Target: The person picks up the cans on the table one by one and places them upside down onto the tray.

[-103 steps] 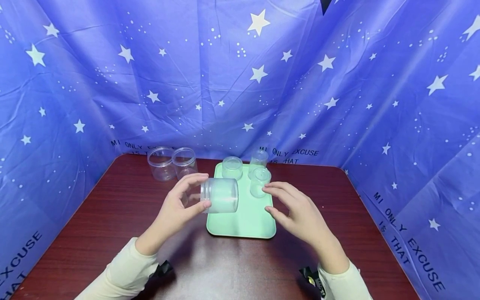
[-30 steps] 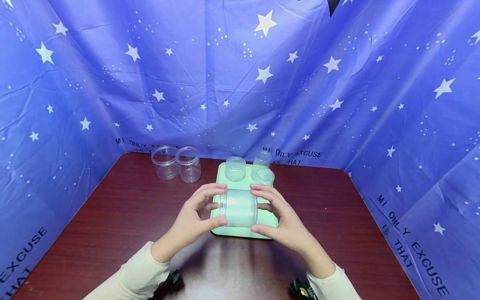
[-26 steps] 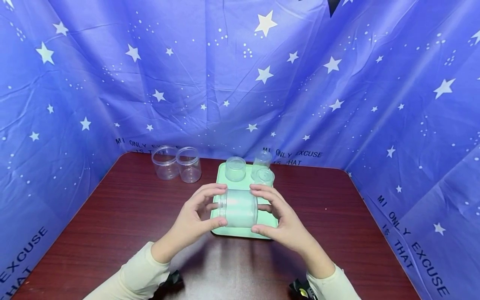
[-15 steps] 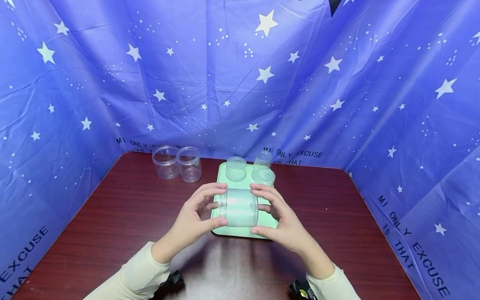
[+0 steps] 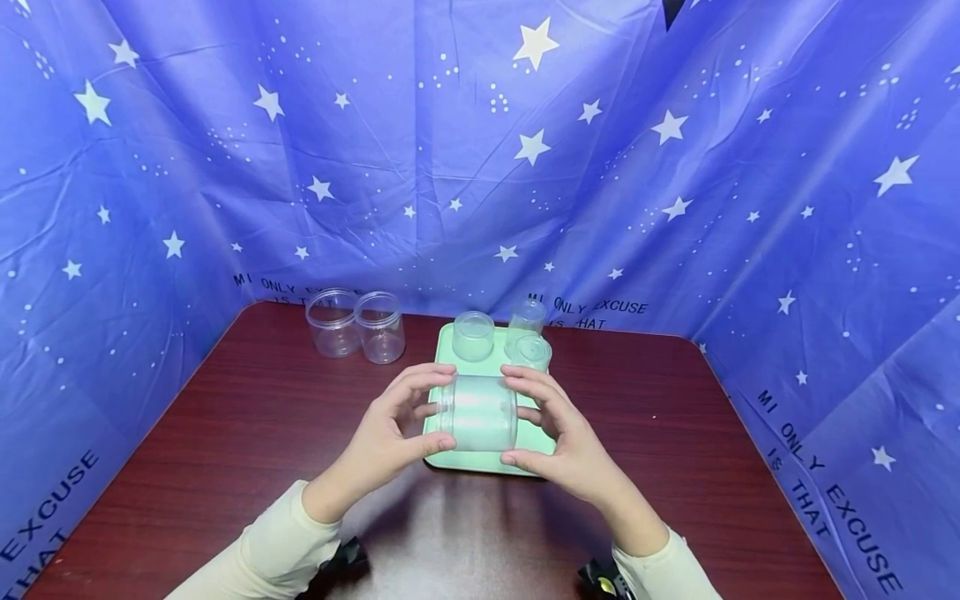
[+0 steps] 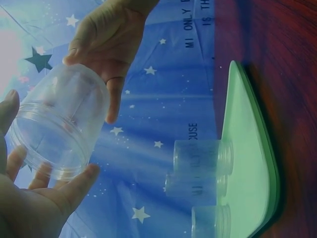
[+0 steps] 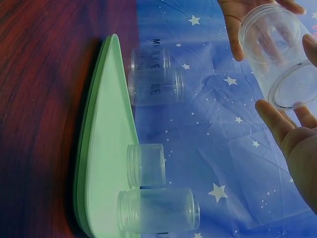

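**Both hands on one clear jar, held sideways above tray**

Left hand (image 5: pixel 378 433) gripped the open-mouth end of the clear jar (image 5: pixel 477 413), thumb under, fingers curled over the top. Right hand (image 5: pixel 573 442) gripped the closed base end the same way, thumb below, fingers above. Neither hand was nearer; they split the jar between them.

Key relation: jar's long axis ran 9-to-3 o'clock, level, mouth toward 9, base toward 3. It was in the air, clear of the green tray (image 5: pixel 525 457), just over the tray's 6 o'clock half. In the left wrist view the jar (image 6: pixel 57 121) sat tilted between the left hand (image 6: pixel 39 198) and the right hand (image 6: pixel 106 44).

Outward: three smaller clear jars (image 5: pixel 473 335) stood upright on the tray's 12 o'clock end. Two open jars (image 5: pixel 356 325) stood side by side, touching or nearly so, off the tray at 10 o'clock on the dark red desk (image 5: pixel 247 433). Blue star-print cloth (image 5: pixel 480 150) walled it in.

Hard to tell: whether the held jar carried a lid; the mouth looked open but clear plastic blurred it. The hands hid part of the tray.
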Available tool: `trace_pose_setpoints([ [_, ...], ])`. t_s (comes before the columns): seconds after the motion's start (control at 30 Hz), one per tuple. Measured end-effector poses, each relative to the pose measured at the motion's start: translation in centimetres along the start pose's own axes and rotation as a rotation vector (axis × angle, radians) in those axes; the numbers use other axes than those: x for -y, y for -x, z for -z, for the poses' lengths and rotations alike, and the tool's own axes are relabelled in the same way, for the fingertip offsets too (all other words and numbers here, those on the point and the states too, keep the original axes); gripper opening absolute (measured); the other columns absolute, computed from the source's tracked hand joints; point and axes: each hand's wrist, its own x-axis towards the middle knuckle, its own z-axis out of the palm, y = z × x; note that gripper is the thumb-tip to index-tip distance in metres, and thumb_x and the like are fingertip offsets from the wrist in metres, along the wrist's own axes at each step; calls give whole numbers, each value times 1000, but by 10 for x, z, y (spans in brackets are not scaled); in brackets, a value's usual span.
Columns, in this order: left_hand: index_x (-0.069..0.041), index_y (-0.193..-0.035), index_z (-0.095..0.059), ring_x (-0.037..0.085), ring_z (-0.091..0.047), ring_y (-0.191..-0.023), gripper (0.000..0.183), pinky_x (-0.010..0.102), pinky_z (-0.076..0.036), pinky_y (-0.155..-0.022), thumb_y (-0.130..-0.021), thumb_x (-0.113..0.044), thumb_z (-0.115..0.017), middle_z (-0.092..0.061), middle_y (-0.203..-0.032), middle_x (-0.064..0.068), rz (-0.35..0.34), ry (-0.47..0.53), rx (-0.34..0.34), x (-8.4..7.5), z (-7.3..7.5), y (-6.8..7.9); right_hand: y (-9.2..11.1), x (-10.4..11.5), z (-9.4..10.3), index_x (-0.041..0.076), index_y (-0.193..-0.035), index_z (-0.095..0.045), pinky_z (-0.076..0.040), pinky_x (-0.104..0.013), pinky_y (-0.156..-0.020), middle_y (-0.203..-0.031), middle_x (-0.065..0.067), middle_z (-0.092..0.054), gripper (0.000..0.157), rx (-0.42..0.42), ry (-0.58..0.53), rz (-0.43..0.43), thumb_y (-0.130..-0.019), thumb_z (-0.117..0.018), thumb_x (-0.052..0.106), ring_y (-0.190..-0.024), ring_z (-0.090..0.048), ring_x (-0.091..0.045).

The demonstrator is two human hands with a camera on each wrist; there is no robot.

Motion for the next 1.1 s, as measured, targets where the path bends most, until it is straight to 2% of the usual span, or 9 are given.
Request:
trace_pose_setpoints([
  [0.17, 3, -137, -54, 22, -51, -136, 63, 36, -53, -103, -81, 8, -81, -46, -149, 19, 8, -12, 19, 0, 2, -1, 0, 0, 1, -9, -145, -43, -53, -37, -105, -156, -22, -37, 82, 4, 2, 0, -74, -84, -13, -145, -40, -28],
  [0.37, 6, -138, -52, 23, -50, -136, 68, 37, -55, -101, -78, 11, -82, -46, -150, 16, 5, -80, 52, -1, 5, -2, -2, 1, 2, -8, -144, -45, -53, -36, -105, -155, -21, -39, 81, 11, 5, -8, -74, -85, -12, -145, -40, -27],
  [0.53, 1, -141, -52, 22, -50, -136, 71, 35, -55, -100, -77, 11, -83, -46, -151, 14, 11, -112, 68, -3, 7, -3, -3, 3, 4, -9, -143, -45, -53, -36, -104, -154, -21, -41, 81, 12, 7, -8, -73, -85, -12, -144, -41, -26],
  [0.7, -5, -142, -53, 22, -50, -136, 72, 35, -55, -101, -78, 10, -82, -47, -151, 10, 34, -124, 65, -6, 8, -3, -4, 5, 7, -9, -143, -45, -54, -35, -103, -153, -21, -41, 81, 16, 19, -3, -73, -86, -12, -143, -42, -25],
  [1.1, -3, -140, -54, 22, -51, -136, 69, 38, -55, -101, -78, 11, -82, -47, -150, 12, 25, -128, 63, -4, 9, -3, -8, 9, 12, -2, -146, -47, -54, -36, -104, -153, -20, -43, 83, 34, 59, 8, -73, -87, -9, -142, -43, -25],
])
